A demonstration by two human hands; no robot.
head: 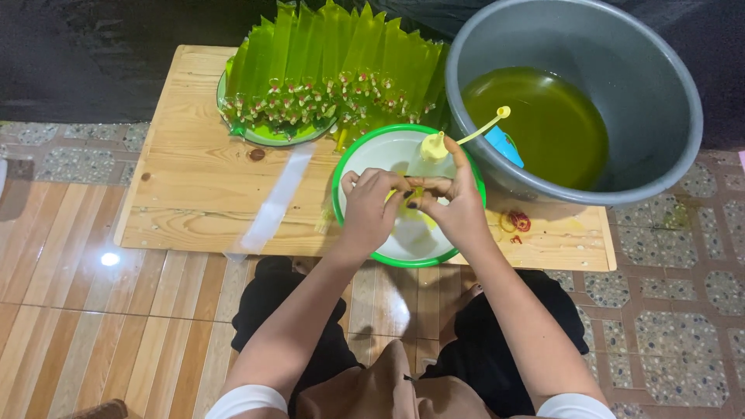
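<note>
My left hand [368, 205] and my right hand [456, 200] meet over a white bowl with a green rim [346, 160] on the low wooden table [194, 186]. Both pinch a thin clear plastic tube filled with yellow-green liquid [414, 197]. A small yellow funnel [434, 146] stands at the tube's upper end, just above my right thumb. What the fingertips do at the tube's lower part is hidden by the hands.
A large grey basin [667, 101] with green liquid holds a blue and yellow ladle [497, 133] at the right. A plate [264, 138] with several filled green tubes sits behind. An empty plastic tube [273, 203] and rubber bands [518, 223] lie on the table.
</note>
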